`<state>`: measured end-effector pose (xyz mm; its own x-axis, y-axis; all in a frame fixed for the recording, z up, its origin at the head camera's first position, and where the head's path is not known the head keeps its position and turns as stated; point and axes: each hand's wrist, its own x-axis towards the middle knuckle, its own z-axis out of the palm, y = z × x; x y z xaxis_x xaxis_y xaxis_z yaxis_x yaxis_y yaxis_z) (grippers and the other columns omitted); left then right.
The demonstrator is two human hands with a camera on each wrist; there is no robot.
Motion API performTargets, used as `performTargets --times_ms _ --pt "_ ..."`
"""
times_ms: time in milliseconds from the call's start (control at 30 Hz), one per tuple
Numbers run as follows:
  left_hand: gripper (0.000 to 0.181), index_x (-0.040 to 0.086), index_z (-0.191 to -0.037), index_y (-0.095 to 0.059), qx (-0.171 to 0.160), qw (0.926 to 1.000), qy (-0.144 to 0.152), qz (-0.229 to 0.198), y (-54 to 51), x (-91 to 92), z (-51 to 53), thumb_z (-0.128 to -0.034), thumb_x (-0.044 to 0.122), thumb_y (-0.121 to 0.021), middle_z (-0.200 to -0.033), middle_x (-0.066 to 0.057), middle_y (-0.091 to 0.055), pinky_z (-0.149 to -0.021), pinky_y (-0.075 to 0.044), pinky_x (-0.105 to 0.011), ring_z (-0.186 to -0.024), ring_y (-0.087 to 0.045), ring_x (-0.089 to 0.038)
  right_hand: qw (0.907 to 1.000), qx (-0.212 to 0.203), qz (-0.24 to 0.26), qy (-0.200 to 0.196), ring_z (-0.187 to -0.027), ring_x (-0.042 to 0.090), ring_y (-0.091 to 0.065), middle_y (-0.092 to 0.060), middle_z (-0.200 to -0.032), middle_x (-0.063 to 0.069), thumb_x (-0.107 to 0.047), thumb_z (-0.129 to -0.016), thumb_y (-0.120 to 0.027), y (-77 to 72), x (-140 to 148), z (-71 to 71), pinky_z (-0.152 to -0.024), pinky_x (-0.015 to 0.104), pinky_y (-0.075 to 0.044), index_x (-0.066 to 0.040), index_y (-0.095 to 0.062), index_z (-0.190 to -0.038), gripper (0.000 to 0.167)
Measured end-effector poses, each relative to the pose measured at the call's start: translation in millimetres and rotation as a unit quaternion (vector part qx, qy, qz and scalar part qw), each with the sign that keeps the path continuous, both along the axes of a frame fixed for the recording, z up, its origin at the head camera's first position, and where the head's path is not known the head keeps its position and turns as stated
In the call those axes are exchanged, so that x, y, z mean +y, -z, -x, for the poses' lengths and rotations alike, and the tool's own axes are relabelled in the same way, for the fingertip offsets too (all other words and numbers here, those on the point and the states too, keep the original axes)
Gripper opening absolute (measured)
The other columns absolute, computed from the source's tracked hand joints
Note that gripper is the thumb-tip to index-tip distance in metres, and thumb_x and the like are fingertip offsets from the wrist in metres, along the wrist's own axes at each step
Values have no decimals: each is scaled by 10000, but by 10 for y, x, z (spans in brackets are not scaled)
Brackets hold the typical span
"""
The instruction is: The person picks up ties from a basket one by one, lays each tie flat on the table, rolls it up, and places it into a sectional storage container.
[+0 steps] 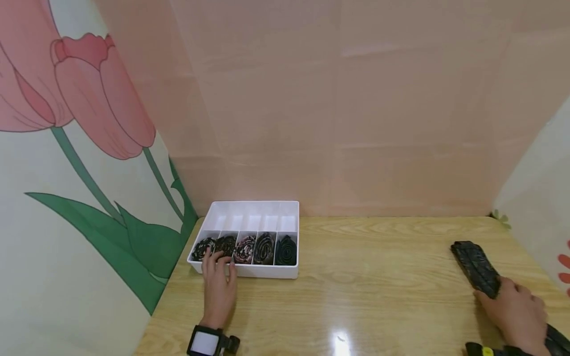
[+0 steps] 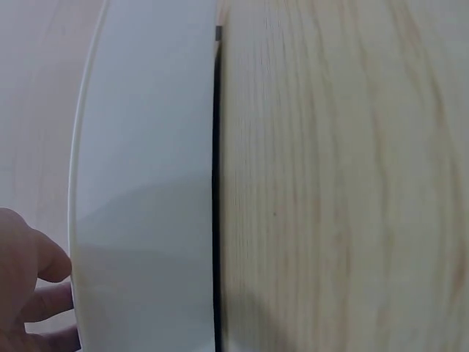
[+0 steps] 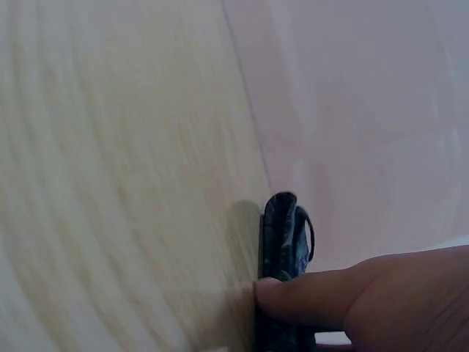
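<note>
A white divided box [image 1: 265, 271] stands at the left of the table's back part, with several dark patterned cloth rolls, such as the green one [image 1: 286, 250], upright in its front compartments. My left hand [image 1: 219, 291] reaches over the front wall, its fingers loosely bent at the two leftmost rolls. In the left wrist view its fingertips are partly hidden by the box wall [image 2: 146, 147]. At the right, my right hand [image 1: 516, 309] pinches the near end of a folded dark cloth [image 1: 475, 267]. Its thumb [image 3: 293, 297] presses the cloth's side in the right wrist view.
The back row of the box has bare white compartments [image 1: 254, 217]. A wood-grain table [image 1: 378, 277] spreads between the hands. Behind it rises a pinkish-brown sheet [image 1: 356, 123], with a tulip-printed panel [image 1: 89, 247] along the left side.
</note>
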<state>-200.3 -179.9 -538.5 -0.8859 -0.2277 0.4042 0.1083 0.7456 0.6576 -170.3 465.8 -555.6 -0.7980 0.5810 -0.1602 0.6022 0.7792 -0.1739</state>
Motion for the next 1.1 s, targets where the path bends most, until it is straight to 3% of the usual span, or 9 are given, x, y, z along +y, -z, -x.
performTargets --times_ms 133,233,333,467,633,767,867,1000,1100 --pt "172 -35 -1129 -690 -41 10000 47 -42 -18 5 3 -1062 105 -615 -1465 -224 -525 -1275 -259 -639 -1613 -202 -423 9914 923 -388 -841 -1212 612 -421 -463 -1318 471 -170 -914 -769 75 -68 16 -1062 711 -317 184 -583 -1255 526" --pt "157 -36 -1118 -703 -5 9999 99 -100 -6 8 2 -1050 85 -629 -1451 -226 -539 -1270 -266 -642 -1606 -220 -427 9798 1467 -256 -1332 -1205 611 -373 -444 -1306 462 -103 -891 -746 78 -196 40 -1022 730 -277 156 -665 -1156 380" --pt "143 -26 -1107 -717 55 9998 162 -138 15 20 2 -1040 71 -636 -1442 -224 -547 -1261 -283 -643 -1599 -235 -426 9740 1709 -113 -1480 -1204 629 -301 -380 -1346 436 -84 -893 -727 62 -373 71 -917 733 -343 127 -688 -1138 326" --pt "111 2 -1082 -733 254 9992 234 -216 36 56 -6 -1016 42 -653 -1424 -212 -559 -1247 -298 -652 -1579 -271 -429 9725 1616 1 -1677 -1159 629 -379 -445 -1342 404 -112 -897 -754 7 -610 142 -804 712 -444 75 -725 -1137 306" --pt "108 26 -1014 -745 668 9957 462 -441 10 149 -25 -975 -36 -666 -1342 -194 -596 -1237 -305 -649 -1533 -342 -436 9686 1061 269 -2230 -1097 604 -609 -632 -1275 400 -161 -923 -757 -81 -902 274 -846 718 -502 58 -722 -1217 369" --pt "158 35 -961 -733 1117 9893 848 -402 -38 325 -73 -943 -105 -663 -1247 -181 -638 -1202 -366 -598 -1448 -443 -429 9640 997 737 -2352 -1047 545 -671 -672 -1248 375 -204 -959 -736 -148 -1215 299 -799 643 -552 86 -683 -1278 434" --pt "193 48 -931 -729 1546 9796 1284 -78 -59 518 -114 -898 -137 -685 -1175 -146 -669 -1157 -425 -511 -1332 -546 -388 9565 1070 1235 -2416 -1004 476 -708 -690 -1227 351 -314 -1003 -706 -224 -1458 270 -765 569 -584 104 -630 -1332 538" --pt "201 108 -942 -750 1569 9690 1844 484 -73 809 -174 -885 -84 -731 -1127 -36 -673 -1029 -523 -382 -1179 -604 -242 9363 1024 2280 -2468 -1052 410 -732 -645 -1321 354 -306 -1066 -625 -351 -1740 215 -801 491 -616 103 -505 -1453 576" --pt "181 141 -952 -759 1398 9617 2229 763 -77 1017 -224 -900 -31 -741 -1098 18 -673 -971 -554 -341 -1152 -595 -185 9059 1027 3265 -2494 -1180 439 -703 -507 -1474 389 -128 -1092 -547 -403 -1911 163 -881 451 -625 111 -392 -1527 520"
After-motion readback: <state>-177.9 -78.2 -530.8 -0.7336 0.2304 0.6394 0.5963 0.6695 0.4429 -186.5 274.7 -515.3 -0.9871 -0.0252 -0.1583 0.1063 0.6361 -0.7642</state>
